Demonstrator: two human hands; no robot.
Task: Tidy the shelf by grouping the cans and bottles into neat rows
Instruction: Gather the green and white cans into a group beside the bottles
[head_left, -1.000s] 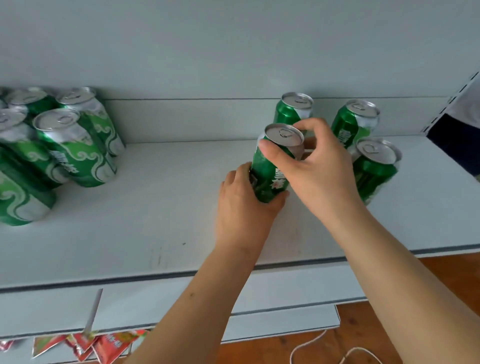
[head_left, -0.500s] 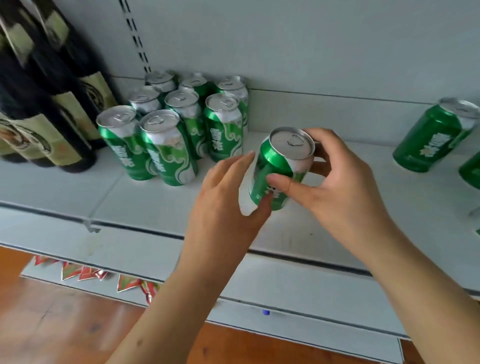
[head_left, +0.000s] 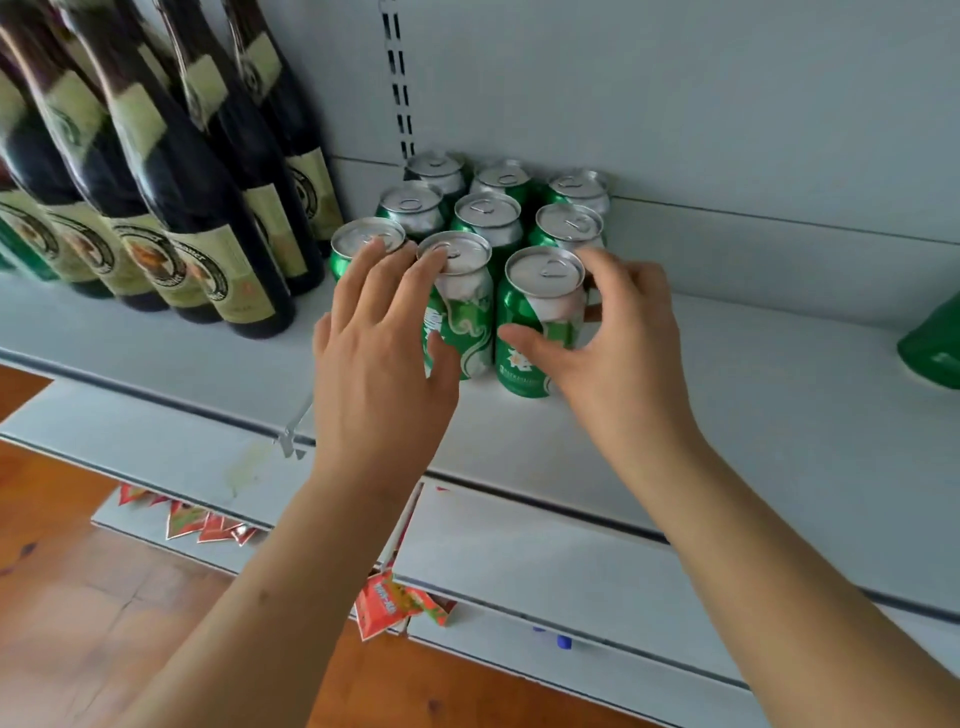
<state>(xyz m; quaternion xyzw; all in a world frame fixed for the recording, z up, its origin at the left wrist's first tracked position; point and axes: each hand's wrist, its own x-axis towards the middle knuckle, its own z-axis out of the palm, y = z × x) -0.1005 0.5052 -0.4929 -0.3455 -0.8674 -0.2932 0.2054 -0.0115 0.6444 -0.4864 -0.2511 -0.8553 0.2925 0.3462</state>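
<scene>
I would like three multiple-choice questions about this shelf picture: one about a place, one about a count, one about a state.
1. Where do the bottles stand relative to the cans?
A. left
B. right
C. on top

2. How many cans are in the group?
A. six
B. nine
C. twelve

3. What is the right hand doing?
A. hanging idle
B. gripping the front right can
C. holding a bottle

Answers:
1. A, the dark bottles fill the shelf's left part.
2. B, three rows of three tops show.
3. B, thumb and fingers curl round this can; the left hand is open.
</scene>
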